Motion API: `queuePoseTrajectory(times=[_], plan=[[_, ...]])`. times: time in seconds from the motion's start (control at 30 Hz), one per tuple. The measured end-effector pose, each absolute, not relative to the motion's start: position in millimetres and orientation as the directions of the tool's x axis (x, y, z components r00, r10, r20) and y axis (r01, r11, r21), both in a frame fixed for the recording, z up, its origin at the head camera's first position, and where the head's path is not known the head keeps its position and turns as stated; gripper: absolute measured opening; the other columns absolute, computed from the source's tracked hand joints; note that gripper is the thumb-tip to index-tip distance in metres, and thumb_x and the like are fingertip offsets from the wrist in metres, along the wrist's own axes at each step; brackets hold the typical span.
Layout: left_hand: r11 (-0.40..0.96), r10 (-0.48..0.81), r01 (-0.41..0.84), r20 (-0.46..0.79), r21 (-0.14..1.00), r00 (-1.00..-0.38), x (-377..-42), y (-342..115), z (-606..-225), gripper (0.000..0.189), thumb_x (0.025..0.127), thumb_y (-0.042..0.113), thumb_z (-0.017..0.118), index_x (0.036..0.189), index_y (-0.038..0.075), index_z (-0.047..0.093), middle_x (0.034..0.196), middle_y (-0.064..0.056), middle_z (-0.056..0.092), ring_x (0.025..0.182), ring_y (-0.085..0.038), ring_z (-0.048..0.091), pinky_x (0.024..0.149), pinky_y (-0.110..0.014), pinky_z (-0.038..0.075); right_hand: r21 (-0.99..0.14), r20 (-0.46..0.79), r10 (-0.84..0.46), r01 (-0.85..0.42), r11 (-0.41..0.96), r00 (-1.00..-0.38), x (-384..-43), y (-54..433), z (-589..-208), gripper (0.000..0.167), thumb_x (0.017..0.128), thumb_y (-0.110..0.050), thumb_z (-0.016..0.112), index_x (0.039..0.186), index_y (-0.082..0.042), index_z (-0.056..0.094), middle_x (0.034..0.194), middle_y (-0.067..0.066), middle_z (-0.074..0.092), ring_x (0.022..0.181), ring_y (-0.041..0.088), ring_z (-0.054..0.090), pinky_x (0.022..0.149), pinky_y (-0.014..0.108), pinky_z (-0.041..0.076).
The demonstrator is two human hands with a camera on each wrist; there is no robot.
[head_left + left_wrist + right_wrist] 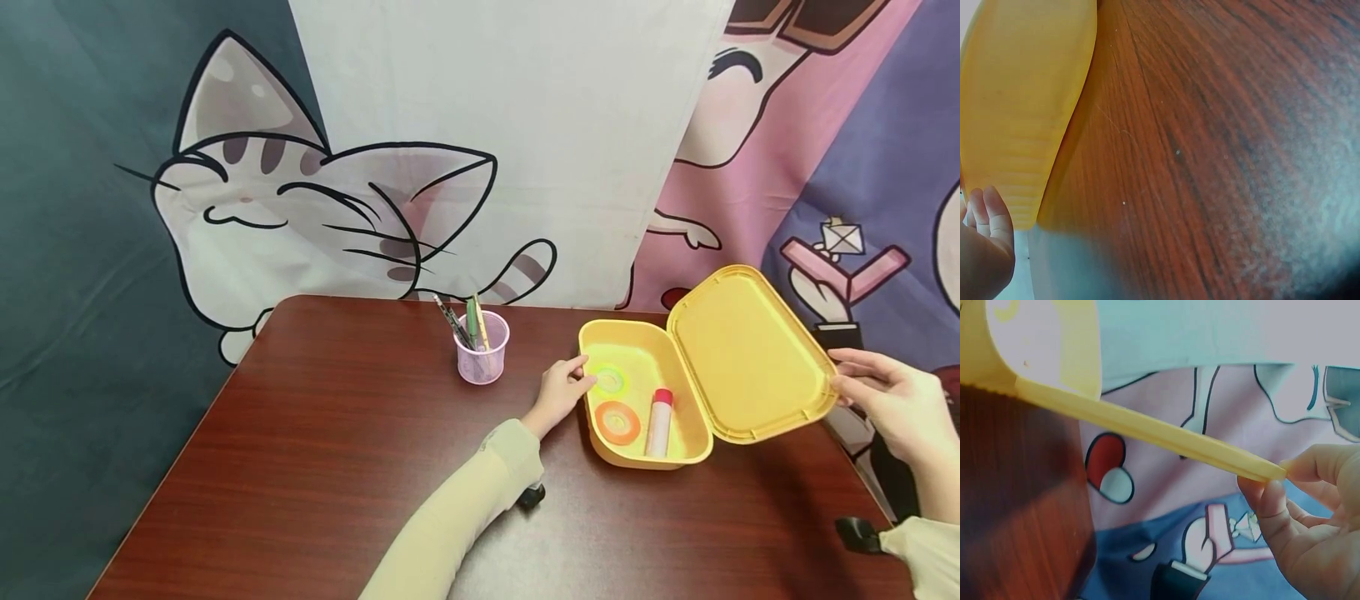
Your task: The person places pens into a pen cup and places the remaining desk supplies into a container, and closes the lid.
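Note:
A yellow plastic box [686,425] stands on the table with its hinged lid [750,358] swung out to the right. My left hand [561,390] holds the box's left rim; in the left wrist view its fingers [999,215] lie against the outer wall. With thumb and fingers, my right hand [896,400] pinches the lid's far right edge, seen edge-on in the right wrist view, where the lid [1166,434] slants off the table's side. Inside the box are a yellow-green tape roll [621,380], an orange tape roll [637,423] and a glue stick [658,429] with a red cap.
A pink mesh pen cup [480,365] with several pens and pencils stands left of the box, near the table's back edge. The dark brown table [337,433] ends at the right under the lid. A cartoon-printed curtain [510,100] hangs behind.

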State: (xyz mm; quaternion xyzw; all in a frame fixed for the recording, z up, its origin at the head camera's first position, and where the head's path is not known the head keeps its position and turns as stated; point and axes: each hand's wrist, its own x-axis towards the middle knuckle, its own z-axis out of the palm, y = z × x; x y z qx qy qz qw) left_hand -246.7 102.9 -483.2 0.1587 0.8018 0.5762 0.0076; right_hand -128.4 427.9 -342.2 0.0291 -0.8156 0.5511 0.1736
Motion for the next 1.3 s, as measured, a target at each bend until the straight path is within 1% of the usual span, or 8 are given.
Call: queuePoseTrajectory(times=[0.3, 0.43, 0.57, 0.67, 0.83, 0.93, 1.1, 1.3], plan=[[0.274, 0.260, 0.252, 0.181, 0.928, -0.948, -246, 103, -485, 0.040, 0.079, 0.015, 0.065, 0.117, 0.002, 0.057, 0.081, -0.003, 0.053, 0.065, 0.000, 0.047, 0.060, -0.009, 0.041, -0.908, 0.343, 0.130, -0.292, 0.301, -0.930, -132, 402, -335, 0.042, 0.077, 0.016, 0.051, 0.095, -0.019, 0.065, 0.075, -0.013, 0.064, 0.064, -0.006, 0.060, 0.051, 0.010, 0.045], [0.272, 0.258, 0.247, 0.177, 0.930, -0.950, -246, 103, -486, 0.041, 0.079, 0.016, 0.065, 0.117, 0.002, 0.057, 0.081, -0.003, 0.053, 0.065, 0.001, 0.047, 0.060, -0.009, 0.041, -0.862, 0.365, 0.146, -0.274, 0.425, -0.920, -134, 396, -335, 0.036, 0.078, 0.010, 0.056, 0.096, -0.019, 0.065, 0.075, -0.017, 0.063, 0.063, -0.007, 0.059, 0.051, 0.010, 0.045], [0.273, 0.256, 0.246, 0.176, 0.930, -0.950, -246, 103, -487, 0.041, 0.079, 0.016, 0.065, 0.117, 0.002, 0.057, 0.082, -0.003, 0.054, 0.066, 0.001, 0.047, 0.060, -0.009, 0.040, -0.811, 0.390, 0.166, -0.253, 0.527, -0.906, -137, 388, -338, 0.031, 0.077, 0.008, 0.058, 0.100, -0.012, 0.064, 0.074, -0.019, 0.061, 0.060, -0.008, 0.058, 0.050, 0.010, 0.045], [0.271, 0.256, 0.247, 0.178, 0.930, -0.950, -246, 103, -486, 0.041, 0.079, 0.016, 0.065, 0.117, 0.001, 0.057, 0.082, -0.003, 0.054, 0.065, 0.001, 0.046, 0.060, -0.009, 0.040, -0.800, 0.405, 0.162, -0.263, 0.539, -0.900, -136, 377, -337, 0.030, 0.076, 0.009, 0.059, 0.100, -0.009, 0.064, 0.074, -0.020, 0.061, 0.060, -0.008, 0.058, 0.050, 0.009, 0.044], [0.270, 0.255, 0.252, 0.183, 0.929, -0.949, -246, 103, -485, 0.041, 0.079, 0.015, 0.064, 0.116, 0.001, 0.057, 0.082, -0.004, 0.054, 0.065, 0.001, 0.046, 0.060, -0.009, 0.040, -0.787, 0.429, 0.121, -0.305, 0.537, -0.895, -135, 358, -334, 0.038, 0.075, 0.012, 0.057, 0.097, -0.019, 0.063, 0.075, -0.023, 0.061, 0.061, -0.009, 0.057, 0.051, 0.007, 0.044], [0.270, 0.256, 0.252, 0.183, 0.929, -0.949, -247, 104, -486, 0.041, 0.079, 0.015, 0.064, 0.117, 0.001, 0.056, 0.082, -0.003, 0.053, 0.065, 0.002, 0.045, 0.060, -0.009, 0.040, -0.775, 0.440, 0.126, -0.305, 0.554, -0.889, -136, 351, -335, 0.038, 0.074, 0.013, 0.059, 0.096, -0.018, 0.063, 0.076, -0.024, 0.061, 0.062, -0.009, 0.056, 0.050, 0.007, 0.042], [0.269, 0.251, 0.238, 0.171, 0.933, -0.953, -247, 104, -486, 0.041, 0.079, 0.015, 0.064, 0.117, 0.003, 0.057, 0.081, -0.001, 0.052, 0.065, 0.002, 0.045, 0.059, -0.009, 0.040, -0.757, 0.462, 0.135, -0.311, 0.575, -0.876, -139, 342, -339, 0.032, 0.072, 0.013, 0.060, 0.095, -0.010, 0.063, 0.075, -0.025, 0.060, 0.063, -0.009, 0.056, 0.050, 0.007, 0.041], [0.272, 0.247, 0.239, 0.173, 0.932, -0.954, -246, 104, -486, 0.041, 0.079, 0.016, 0.065, 0.117, 0.004, 0.057, 0.081, -0.001, 0.053, 0.064, 0.003, 0.045, 0.059, -0.009, 0.041, -0.713, 0.511, 0.108, -0.350, 0.608, -0.853, -142, 327, -343, 0.028, 0.068, 0.016, 0.062, 0.095, 0.007, 0.059, 0.075, -0.027, 0.059, 0.064, -0.011, 0.055, 0.055, 0.004, 0.043]])
